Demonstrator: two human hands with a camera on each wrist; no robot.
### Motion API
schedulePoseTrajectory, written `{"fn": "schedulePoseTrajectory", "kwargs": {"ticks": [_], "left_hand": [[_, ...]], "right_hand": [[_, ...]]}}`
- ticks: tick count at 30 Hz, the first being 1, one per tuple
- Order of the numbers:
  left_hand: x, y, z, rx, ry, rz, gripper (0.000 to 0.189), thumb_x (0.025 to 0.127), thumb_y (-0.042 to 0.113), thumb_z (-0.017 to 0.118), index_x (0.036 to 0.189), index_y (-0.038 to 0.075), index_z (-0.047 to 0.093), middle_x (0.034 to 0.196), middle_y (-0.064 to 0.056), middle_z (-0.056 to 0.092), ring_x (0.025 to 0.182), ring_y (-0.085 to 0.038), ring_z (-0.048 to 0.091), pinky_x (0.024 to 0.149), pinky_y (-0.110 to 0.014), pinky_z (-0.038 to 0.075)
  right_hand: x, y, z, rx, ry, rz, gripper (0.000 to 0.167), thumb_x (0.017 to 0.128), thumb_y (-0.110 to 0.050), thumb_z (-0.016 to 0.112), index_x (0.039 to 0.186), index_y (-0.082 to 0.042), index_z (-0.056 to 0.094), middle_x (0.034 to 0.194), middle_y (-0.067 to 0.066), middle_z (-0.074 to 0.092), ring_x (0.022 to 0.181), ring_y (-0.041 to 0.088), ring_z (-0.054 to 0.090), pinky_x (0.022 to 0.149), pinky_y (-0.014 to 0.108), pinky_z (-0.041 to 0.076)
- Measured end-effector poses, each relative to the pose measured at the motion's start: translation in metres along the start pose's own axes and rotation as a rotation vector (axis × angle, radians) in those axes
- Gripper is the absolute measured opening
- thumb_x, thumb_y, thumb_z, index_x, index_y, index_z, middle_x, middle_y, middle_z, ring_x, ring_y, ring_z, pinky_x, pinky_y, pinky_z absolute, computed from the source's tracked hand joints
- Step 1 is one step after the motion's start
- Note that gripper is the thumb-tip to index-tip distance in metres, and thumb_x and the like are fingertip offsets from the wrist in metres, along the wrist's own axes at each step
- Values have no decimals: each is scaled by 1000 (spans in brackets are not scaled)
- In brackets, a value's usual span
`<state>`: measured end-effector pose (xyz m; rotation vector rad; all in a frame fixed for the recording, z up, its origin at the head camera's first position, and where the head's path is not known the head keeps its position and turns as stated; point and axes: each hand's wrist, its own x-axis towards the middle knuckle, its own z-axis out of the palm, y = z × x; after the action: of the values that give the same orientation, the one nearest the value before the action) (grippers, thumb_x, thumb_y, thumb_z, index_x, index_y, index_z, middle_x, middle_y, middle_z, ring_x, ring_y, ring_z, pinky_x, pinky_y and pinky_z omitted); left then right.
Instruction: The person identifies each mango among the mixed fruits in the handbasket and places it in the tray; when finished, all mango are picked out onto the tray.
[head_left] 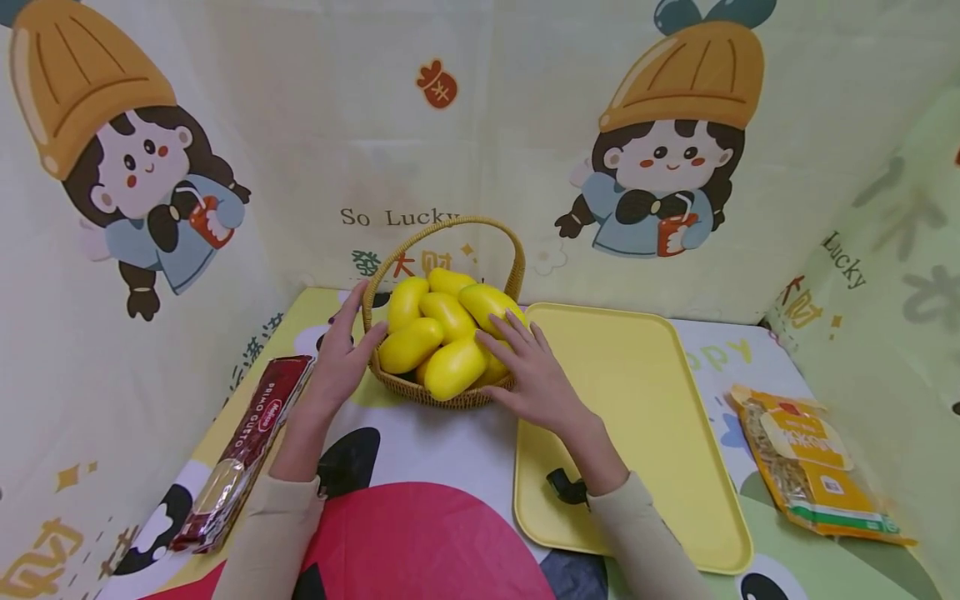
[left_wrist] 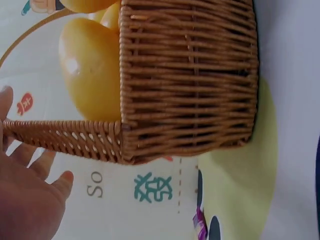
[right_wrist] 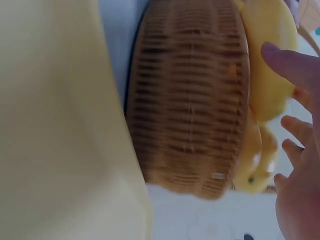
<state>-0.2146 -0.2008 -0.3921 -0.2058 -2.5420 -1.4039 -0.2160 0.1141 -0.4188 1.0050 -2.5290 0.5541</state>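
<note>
A woven wicker basket (head_left: 427, 396) with a tall arched handle (head_left: 517, 267) is heaped with several yellow mangoes (head_left: 455, 368). At the basket's left side is my left hand (head_left: 341, 367), fingers extended along the outside of the handle's base and thumb on the near side. The left wrist view shows the handle's lower end between that thumb and the fingers (left_wrist: 42, 165). My right hand (head_left: 536, 383) spreads its fingers over the mangoes at the basket's right rim. In the right wrist view its thumb (right_wrist: 287, 62) overlaps a front mango, with the other fingers loosely extended beyond.
A yellow tray (head_left: 637, 383) lies right of the basket, under my right forearm. A dark red foil package (head_left: 243, 450) is at the left, and an orange bag (head_left: 813, 467) at the far right. A small purple item (left_wrist: 200, 225) shows behind the basket. Printed cloth walls enclose the table.
</note>
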Motion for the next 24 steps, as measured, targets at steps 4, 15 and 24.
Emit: {"fn": "schedulePoseTrajectory", "kwargs": {"ticks": [4, 15, 24], "left_hand": [[0, 4, 4, -61, 39, 25, 64, 101, 43, 53, 155, 47, 18, 163, 12, 27, 153, -20, 25, 122, -59, 26], [-1, 7, 10, -159, 131, 97, 55, 102, 29, 55, 151, 42, 33, 143, 9, 57, 134, -10, 52, 111, -22, 44], [0, 4, 9, -181, 145, 106, 51, 101, 24, 56, 148, 39, 40, 134, 1, 60, 123, -14, 61, 102, -14, 48]], "right_hand": [[8, -12, 6, 19, -1, -63, 73, 87, -33, 75, 152, -25, 41, 162, 5, 32, 154, 27, 21, 126, 54, 16], [26, -29, 18, 20, 43, -174, 66, 84, -18, 76, 144, -19, 50, 146, 6, 50, 143, 26, 40, 121, 46, 31], [26, -30, 15, 46, 52, -169, 64, 81, -17, 76, 141, -19, 54, 142, 4, 54, 138, 23, 44, 121, 39, 34]]}}
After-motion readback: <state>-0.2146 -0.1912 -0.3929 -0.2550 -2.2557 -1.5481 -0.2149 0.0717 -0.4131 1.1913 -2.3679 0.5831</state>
